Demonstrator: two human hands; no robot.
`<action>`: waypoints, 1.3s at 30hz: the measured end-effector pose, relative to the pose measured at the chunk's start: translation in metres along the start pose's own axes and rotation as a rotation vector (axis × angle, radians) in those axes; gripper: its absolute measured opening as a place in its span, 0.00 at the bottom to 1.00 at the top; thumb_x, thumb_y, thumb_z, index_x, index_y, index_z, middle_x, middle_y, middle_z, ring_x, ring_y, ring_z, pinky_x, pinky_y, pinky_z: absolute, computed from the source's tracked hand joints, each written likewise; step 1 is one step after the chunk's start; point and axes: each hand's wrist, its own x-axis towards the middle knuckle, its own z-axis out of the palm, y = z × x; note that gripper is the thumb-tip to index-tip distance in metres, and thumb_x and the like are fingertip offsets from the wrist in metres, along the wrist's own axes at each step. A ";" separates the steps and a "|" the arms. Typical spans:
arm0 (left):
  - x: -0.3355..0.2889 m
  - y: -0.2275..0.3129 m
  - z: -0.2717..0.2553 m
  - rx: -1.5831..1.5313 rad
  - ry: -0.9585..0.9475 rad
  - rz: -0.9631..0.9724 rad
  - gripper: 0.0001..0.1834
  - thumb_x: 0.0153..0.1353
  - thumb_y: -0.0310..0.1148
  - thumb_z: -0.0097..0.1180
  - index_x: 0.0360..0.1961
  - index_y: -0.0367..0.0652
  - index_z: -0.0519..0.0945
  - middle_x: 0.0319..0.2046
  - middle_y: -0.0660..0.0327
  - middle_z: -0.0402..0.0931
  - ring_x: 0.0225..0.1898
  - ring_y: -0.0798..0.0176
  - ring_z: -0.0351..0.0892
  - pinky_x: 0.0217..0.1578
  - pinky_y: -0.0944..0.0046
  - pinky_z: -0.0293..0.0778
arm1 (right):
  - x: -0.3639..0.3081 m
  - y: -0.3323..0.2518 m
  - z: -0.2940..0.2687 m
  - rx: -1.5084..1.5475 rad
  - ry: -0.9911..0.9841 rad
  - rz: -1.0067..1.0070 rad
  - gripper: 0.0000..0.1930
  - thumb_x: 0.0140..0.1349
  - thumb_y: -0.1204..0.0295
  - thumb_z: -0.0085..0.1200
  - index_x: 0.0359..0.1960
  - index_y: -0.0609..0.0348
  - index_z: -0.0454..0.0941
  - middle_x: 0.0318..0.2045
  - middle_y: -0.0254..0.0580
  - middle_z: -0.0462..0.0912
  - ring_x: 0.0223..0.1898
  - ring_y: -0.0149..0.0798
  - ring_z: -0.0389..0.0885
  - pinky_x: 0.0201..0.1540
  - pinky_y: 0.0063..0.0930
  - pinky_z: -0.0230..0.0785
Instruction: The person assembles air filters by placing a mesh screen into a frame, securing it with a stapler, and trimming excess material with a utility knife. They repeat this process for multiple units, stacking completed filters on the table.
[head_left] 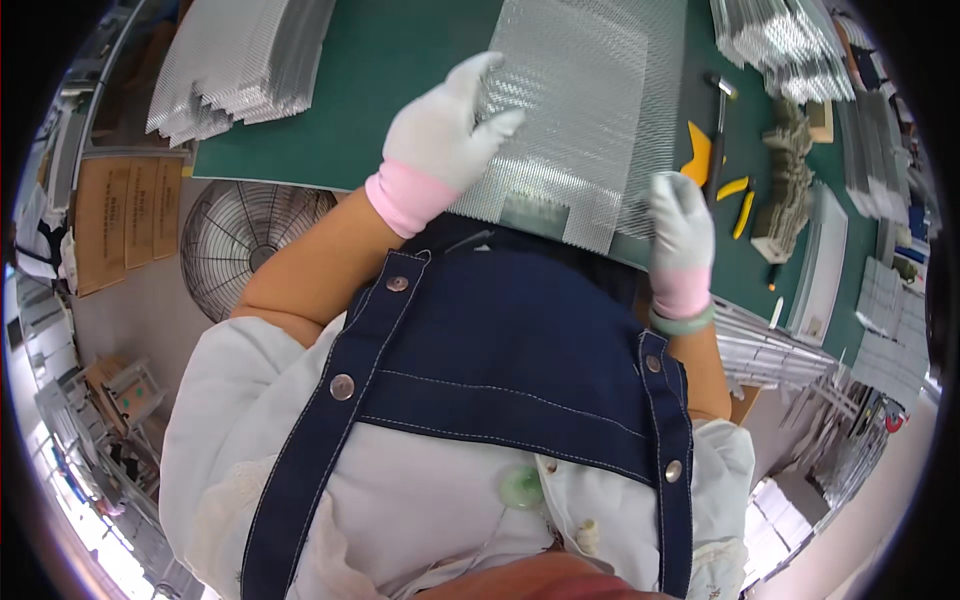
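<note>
On the green table in front of me lies a silvery mesh sheet (pixel 570 110) with a notch in its near edge. More mesh extends beneath it to the right. My left hand (pixel 435 140), in a white glove with a pink cuff, is at the sheet's left edge. Its thumb and forefinger are spread, reaching over the mesh. Beside the right edge of the mesh is my right hand (pixel 683 230), gloved the same way, with its fingers stretched out and pointing away from me. Neither hand visibly grips anything.
Stacks of mesh sheets stand at the far left (pixel 245 70) and far right (pixel 780 40). Right of the mesh lie a hammer (pixel 717 140), a yellow scraper-like piece (pixel 697 153), yellow-handled pliers (pixel 743 205) and a row of grey blocks (pixel 785 180). A floor fan (pixel 255 240) stands below the table's left side.
</note>
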 end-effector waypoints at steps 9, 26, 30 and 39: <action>-0.024 -0.025 0.030 0.292 -0.188 -0.146 0.37 0.63 0.56 0.56 0.60 0.34 0.69 0.34 0.45 0.83 0.36 0.43 0.84 0.36 0.52 0.79 | -0.006 0.063 0.033 -0.653 0.084 -0.045 0.21 0.62 0.58 0.62 0.44 0.66 0.75 0.25 0.49 0.82 0.29 0.51 0.83 0.35 0.41 0.74; -0.027 -0.015 0.037 0.414 -0.348 -0.271 0.39 0.62 0.56 0.56 0.61 0.32 0.65 0.34 0.44 0.82 0.36 0.43 0.84 0.37 0.50 0.80 | -0.007 0.068 0.026 -0.818 0.044 -0.059 0.22 0.65 0.54 0.57 0.45 0.63 0.74 0.27 0.52 0.83 0.33 0.56 0.83 0.37 0.45 0.75; -0.019 -0.013 0.036 0.436 -0.397 -0.307 0.36 0.62 0.55 0.57 0.57 0.33 0.68 0.32 0.44 0.82 0.36 0.44 0.84 0.36 0.50 0.80 | -0.002 0.066 0.022 -0.810 -0.005 -0.003 0.22 0.65 0.54 0.57 0.44 0.63 0.73 0.29 0.54 0.83 0.35 0.57 0.83 0.38 0.47 0.74; -0.016 0.002 0.034 0.532 -0.352 -0.373 0.37 0.59 0.50 0.62 0.61 0.33 0.67 0.42 0.45 0.80 0.42 0.45 0.83 0.43 0.50 0.78 | -0.002 0.054 0.025 -0.836 -0.006 0.064 0.22 0.64 0.53 0.57 0.44 0.62 0.73 0.30 0.52 0.84 0.34 0.55 0.84 0.38 0.45 0.75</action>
